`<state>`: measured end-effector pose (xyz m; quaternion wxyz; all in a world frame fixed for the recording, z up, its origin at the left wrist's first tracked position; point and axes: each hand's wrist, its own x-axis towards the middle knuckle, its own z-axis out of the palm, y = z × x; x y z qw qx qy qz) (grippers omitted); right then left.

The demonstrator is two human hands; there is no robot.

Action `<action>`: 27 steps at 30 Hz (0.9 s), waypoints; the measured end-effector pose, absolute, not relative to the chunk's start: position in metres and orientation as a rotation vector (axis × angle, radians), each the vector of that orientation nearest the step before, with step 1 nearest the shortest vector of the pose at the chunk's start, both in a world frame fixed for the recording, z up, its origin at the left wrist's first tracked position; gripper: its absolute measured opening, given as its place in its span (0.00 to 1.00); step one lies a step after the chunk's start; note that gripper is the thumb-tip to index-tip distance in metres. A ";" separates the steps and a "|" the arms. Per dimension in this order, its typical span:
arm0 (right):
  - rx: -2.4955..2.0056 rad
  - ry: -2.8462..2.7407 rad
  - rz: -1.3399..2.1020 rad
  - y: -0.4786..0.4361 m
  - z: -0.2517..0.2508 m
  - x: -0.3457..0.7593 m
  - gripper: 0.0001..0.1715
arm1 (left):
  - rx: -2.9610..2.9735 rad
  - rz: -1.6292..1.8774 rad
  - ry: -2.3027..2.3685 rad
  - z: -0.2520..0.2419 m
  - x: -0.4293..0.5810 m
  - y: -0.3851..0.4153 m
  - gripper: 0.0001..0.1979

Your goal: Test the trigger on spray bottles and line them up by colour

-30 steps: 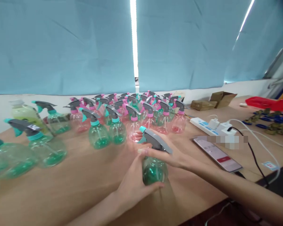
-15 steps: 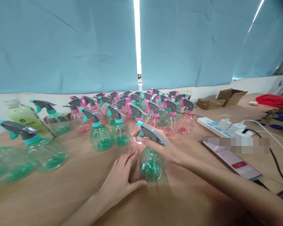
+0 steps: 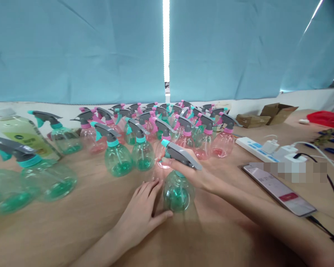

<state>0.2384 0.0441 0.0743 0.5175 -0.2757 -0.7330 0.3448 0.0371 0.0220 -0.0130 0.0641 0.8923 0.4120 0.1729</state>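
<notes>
A green spray bottle [image 3: 178, 194] stood upright on the wooden table [image 3: 94, 226], near the centre of the view, its grey spray head [image 3: 183, 155] aiming its turquoise nozzle towards ten o'clock. The right hand [image 3: 193, 174], reaching in from four o'clock, was curled closed about the bottle's neck just under that head. At eight o'clock from the bottle, the left hand [image 3: 143, 207] lay palm down on the table, fingers loosely spread and holding nothing (its thumb tip came close to the bottle's base, though whether they touched I could not tell). Two more green bottles [image 3: 118, 159] stood side by side towards ten and eleven o'clock, and a crowd of pink and green sprayers [image 3: 163, 122] filled twelve o'clock, below a blue curtain [image 3: 111, 52]. A phone [image 3: 284, 196] lay at three o'clock, with a white power strip [image 3: 256, 148] just beyond it, between two and three.
</notes>
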 end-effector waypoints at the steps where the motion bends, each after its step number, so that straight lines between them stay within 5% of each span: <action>1: -0.650 -1.761 0.829 0.044 0.074 0.239 0.07 | 2.696 0.521 1.247 -0.013 0.037 0.022 0.35; 17: -0.729 -1.743 0.776 0.044 0.071 0.237 0.21 | 2.762 0.474 1.235 -0.012 0.039 0.023 0.32; 27: -0.761 -1.713 0.802 0.042 0.070 0.238 0.05 | 2.765 0.497 1.224 -0.012 0.040 0.022 0.26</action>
